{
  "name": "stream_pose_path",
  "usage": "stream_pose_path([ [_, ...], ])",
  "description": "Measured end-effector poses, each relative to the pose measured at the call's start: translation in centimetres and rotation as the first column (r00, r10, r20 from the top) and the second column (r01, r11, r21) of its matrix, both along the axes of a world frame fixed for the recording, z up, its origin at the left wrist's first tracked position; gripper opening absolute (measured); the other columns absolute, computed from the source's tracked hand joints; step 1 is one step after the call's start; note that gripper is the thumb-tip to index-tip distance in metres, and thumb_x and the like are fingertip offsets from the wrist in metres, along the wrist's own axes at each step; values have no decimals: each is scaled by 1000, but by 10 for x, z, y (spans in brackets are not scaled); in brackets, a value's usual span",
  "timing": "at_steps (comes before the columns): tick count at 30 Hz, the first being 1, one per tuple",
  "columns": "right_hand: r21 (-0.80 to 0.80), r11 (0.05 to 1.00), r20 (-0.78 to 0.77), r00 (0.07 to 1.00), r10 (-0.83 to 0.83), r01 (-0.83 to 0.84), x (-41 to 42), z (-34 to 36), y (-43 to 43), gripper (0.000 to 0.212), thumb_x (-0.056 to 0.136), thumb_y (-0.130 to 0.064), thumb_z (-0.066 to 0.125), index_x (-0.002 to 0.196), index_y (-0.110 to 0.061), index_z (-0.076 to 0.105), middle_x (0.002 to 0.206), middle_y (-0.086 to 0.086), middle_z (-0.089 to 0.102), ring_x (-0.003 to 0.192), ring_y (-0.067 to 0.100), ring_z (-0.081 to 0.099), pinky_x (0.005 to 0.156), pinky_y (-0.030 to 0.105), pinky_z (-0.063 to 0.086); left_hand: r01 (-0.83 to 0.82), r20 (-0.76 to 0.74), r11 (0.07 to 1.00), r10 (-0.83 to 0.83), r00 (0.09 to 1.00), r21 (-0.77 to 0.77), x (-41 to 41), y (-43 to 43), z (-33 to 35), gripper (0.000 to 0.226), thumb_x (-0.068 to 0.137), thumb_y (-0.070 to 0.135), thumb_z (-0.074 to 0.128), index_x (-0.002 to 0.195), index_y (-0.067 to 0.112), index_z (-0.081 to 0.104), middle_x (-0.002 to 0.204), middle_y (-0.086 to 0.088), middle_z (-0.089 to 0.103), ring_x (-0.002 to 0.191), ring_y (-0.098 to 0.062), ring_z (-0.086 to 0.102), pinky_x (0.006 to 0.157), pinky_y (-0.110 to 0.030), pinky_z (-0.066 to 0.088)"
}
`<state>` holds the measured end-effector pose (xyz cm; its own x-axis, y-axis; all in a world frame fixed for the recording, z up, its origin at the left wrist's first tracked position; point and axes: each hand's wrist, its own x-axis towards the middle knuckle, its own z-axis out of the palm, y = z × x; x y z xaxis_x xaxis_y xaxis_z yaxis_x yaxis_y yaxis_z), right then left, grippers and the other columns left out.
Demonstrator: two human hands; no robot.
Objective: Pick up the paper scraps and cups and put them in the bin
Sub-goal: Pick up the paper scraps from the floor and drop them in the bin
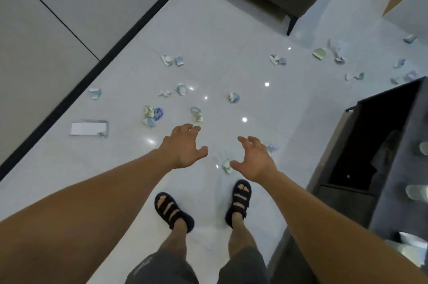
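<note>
Hovering mid-frame, left hand (183, 148) and right hand (256, 159) are held empty, fingers (185, 127) released, above paper scraps (196, 114) on floor (208, 40)

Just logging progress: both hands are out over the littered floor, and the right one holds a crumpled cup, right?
No. The head view shows the right hand empty, fingers spread; a crumpled cup lies on the floor by its thumb. The left hand is out over the floor too.

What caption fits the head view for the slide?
Left hand and right hand reach, open, toward crumpled cups on tiled floor.
</note>
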<state>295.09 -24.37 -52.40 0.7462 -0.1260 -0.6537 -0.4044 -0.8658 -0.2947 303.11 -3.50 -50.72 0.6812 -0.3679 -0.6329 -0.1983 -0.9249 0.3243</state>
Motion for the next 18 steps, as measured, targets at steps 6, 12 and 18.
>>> stream_pose_path([
  [6, 49, 988, -110, 982, 151, -147, 14, -174, -43, 79, 87, -45, 60, 152, -28, 18, 158, 1, 13, 141, 26, 20, 105, 39, 35, -163, -110, 985, 169, 979, 63, -10, -31, -155, 72, 90, 56, 45, 150, 23, 21, 157, 0, 20, 143, -23, 18, 112, -48, 28],
  [12, 9, 970, -180, 954, 239, -241, -8, -356, -70, 81, 85, -46, 62, 151, -27, 19, 157, 3, 16, 138, 29, 24, 103, 42, 37, -259, -225, 958, 281, 933, 123, -48, -50, -329, 72, 90, 56, 45, 149, 24, 21, 157, 2, 20, 142, -21, 18, 111, -48, 29],
  [18, -15, 956, -170, 943, 286, -292, -29, -503, -67, 86, 80, -47, 67, 149, -26, 20, 154, 3, 17, 135, 29, 27, 96, 44, 43, -314, -248, 945, 327, 912, 91, -78, -59, -465, 71, 90, 55, 47, 149, 23, 22, 155, 0, 24, 140, -23, 22, 110, -46, 31],
])
